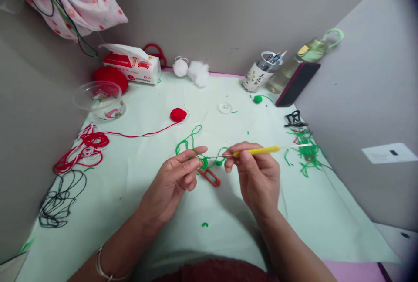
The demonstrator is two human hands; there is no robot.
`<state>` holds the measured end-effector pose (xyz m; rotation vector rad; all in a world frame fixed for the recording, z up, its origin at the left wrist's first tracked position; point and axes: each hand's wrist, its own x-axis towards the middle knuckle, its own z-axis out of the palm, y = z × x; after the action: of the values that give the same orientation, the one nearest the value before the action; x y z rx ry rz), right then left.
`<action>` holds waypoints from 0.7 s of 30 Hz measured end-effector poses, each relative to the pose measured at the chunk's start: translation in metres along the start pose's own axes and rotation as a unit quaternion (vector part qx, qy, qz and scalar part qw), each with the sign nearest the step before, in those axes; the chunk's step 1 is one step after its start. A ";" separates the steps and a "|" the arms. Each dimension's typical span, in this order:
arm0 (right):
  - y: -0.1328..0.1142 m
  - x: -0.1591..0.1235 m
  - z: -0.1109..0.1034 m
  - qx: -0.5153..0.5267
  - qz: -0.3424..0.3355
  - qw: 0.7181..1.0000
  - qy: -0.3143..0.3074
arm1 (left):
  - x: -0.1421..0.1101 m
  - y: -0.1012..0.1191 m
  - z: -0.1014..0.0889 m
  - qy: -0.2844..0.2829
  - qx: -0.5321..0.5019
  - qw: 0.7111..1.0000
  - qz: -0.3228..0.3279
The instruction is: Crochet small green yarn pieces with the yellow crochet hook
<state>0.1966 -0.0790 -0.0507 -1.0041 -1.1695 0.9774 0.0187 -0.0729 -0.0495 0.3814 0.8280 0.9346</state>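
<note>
My right hand (256, 175) is closed around a crochet hook with a yellow handle (257, 151); its thin metal tip points left toward my left hand. My left hand (179, 175) pinches a strand of green yarn (187, 142) and a small green crocheted piece (205, 162) between thumb and fingers. The yarn loops away over the pale green cloth (146, 203). Red-handled scissors (209, 176) lie on the cloth just under and between the two hands.
A small red crocheted ball (178, 114) trails red yarn to a tangle (83, 149) at left, above black yarn (60, 199). Behind stand a plastic bowl (99, 98), tissue box (132, 64), white stuffing (196, 72), a pen jar (259, 73), bottle (302, 57), phone (297, 84). Green scraps (305, 151) lie right.
</note>
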 end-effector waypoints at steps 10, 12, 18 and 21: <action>0.000 0.000 0.002 0.053 0.065 0.994 -0.074 | 0.000 -0.004 0.001 -0.025 0.065 0.997 0.020; -0.001 0.000 0.001 0.046 0.049 0.995 -0.077 | 0.000 -0.003 0.001 -0.018 0.070 0.997 0.026; -0.001 -0.013 0.000 -0.248 -0.152 0.947 -0.133 | -0.003 -0.003 0.002 0.002 0.081 0.995 0.058; 0.003 -0.017 0.000 -0.312 -0.160 0.923 -0.159 | -0.003 -0.005 0.000 -0.023 0.034 0.999 -0.006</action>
<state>0.1943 -0.0940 -0.0582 -1.1144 -1.9265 0.5128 0.0203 -0.0778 -0.0516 0.4549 0.8216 0.8839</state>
